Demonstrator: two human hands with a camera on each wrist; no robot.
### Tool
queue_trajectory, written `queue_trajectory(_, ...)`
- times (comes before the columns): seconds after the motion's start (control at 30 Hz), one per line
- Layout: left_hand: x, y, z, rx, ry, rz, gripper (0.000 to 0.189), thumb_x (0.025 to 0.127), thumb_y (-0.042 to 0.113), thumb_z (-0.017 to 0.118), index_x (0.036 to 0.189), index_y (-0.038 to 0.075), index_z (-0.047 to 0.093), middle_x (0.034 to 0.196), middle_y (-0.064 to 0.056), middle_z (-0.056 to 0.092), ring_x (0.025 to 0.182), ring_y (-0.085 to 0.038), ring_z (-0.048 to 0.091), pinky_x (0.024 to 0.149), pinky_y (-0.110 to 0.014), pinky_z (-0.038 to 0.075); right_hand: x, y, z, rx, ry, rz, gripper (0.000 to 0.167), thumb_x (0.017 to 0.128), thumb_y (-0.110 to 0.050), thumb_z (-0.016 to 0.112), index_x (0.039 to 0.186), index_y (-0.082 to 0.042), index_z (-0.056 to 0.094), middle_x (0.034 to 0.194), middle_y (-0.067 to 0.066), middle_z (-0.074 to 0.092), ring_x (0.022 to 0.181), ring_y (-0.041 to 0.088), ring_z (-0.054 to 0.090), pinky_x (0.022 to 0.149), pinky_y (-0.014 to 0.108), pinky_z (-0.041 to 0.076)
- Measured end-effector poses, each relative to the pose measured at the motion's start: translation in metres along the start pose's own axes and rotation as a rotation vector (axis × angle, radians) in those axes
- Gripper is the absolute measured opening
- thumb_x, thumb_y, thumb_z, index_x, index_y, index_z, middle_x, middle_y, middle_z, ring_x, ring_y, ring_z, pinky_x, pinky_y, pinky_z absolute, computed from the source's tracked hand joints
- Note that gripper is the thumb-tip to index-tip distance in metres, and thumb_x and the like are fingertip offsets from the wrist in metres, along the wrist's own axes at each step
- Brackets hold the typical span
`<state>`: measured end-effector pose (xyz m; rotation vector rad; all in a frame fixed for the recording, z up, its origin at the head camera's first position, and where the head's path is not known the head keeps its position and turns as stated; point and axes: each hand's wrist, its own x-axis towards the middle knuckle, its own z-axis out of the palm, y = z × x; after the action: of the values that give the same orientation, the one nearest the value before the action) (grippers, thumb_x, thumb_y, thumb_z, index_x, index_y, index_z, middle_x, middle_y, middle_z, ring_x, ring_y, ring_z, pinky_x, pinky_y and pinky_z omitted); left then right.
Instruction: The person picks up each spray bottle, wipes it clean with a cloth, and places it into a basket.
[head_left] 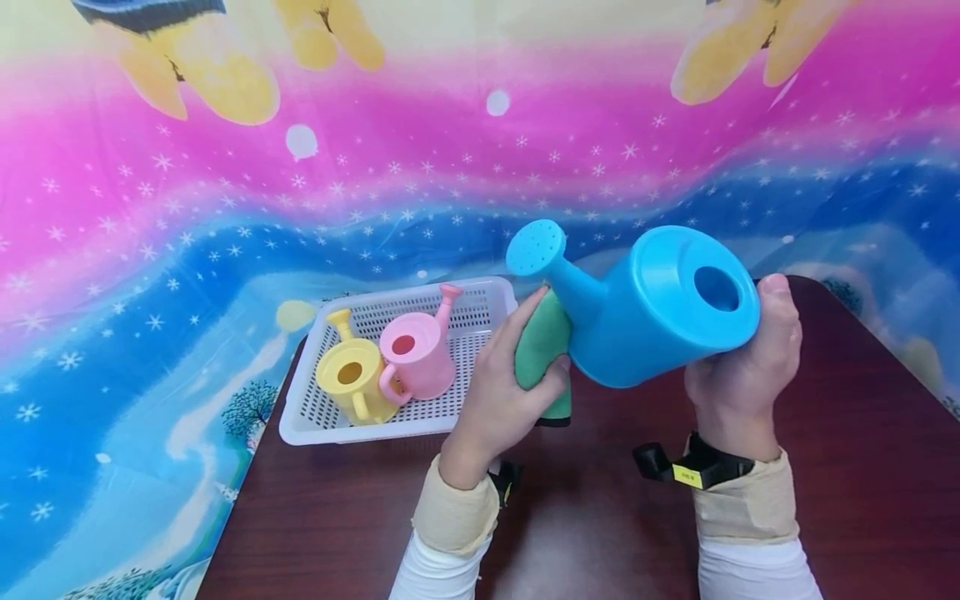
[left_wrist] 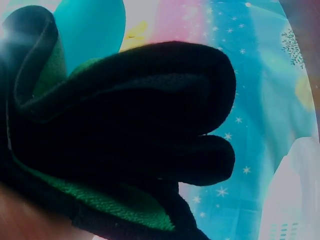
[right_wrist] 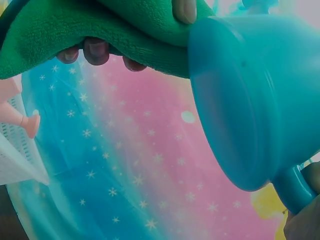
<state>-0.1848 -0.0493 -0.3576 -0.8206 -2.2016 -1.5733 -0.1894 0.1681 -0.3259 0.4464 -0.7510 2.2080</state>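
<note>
In the head view a blue watering can is held up over the table, tilted, its sprinkler head pointing up and left. My right hand grips it on the right; the right wrist view shows fingers round its handle. A folded green cloth with a dark edging is pinched between the thumb and fingers of my left hand. That cloth lies against the can near the spout's base and lower edge. Dark folds of the cloth fill most of the left wrist view.
A white plastic basket stands on the dark wooden table at the left. Inside it are a yellow watering can and a pink watering can. Behind the table hangs a pink and blue snowflake-patterned cloth.
</note>
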Motion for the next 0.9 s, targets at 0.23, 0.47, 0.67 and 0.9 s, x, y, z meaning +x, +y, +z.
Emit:
queue_trajectory(0.23,0.000,0.001,0.001,0.030,-0.009,-0.024,0.074,0.093,0.019,0.072,0.161,0.027,0.042,0.141,-0.008,0.063,0.110,-0.022,0.066,0.086,-0.036,0.060,-0.002,0.002,-0.001,-0.080,0.030,-0.032,0.059,0.099,-0.021,0.066,0.052,-0.006,0.034,0.051,0.001,0.028,0.048,0.017,0.023,0.054,0.030,0.020)
queue_trajectory(0.47,0.000,0.001,0.003,0.055,-0.011,-0.034,0.074,0.095,0.021,0.071,0.162,0.026,0.041,0.144,-0.008,0.061,0.115,-0.022,0.066,0.089,-0.037,0.060,-0.004,0.006,0.000,-0.132,0.058,-0.112,0.064,0.099,-0.021,0.068,0.047,-0.002,0.037,0.048,0.001,0.030,0.046,0.015,0.028,0.054,0.030,0.019)
queue_trajectory(0.67,0.000,0.002,0.005,0.083,0.001,-0.039,0.074,0.095,0.024,0.070,0.163,0.023,0.041,0.145,-0.009,0.060,0.115,-0.022,0.063,0.088,-0.037,0.059,-0.005,0.007,0.005,-0.156,0.083,-0.180,0.064,0.102,-0.018,0.064,0.047,-0.004,0.033,0.048,0.001,0.028,0.044,0.013,0.026,0.051,0.028,0.012)
queue_trajectory(0.9,-0.001,0.006,0.011,0.069,-0.027,-0.029,0.075,0.095,0.022,0.070,0.163,0.026,0.039,0.149,-0.007,0.058,0.121,-0.023,0.062,0.089,-0.035,0.060,-0.008,0.012,0.005,-0.274,0.038,-0.239,0.064,0.102,-0.010,0.059,0.048,0.001,0.028,0.048,-0.002,0.028,0.043,0.009,0.024,0.047,0.026,0.014)
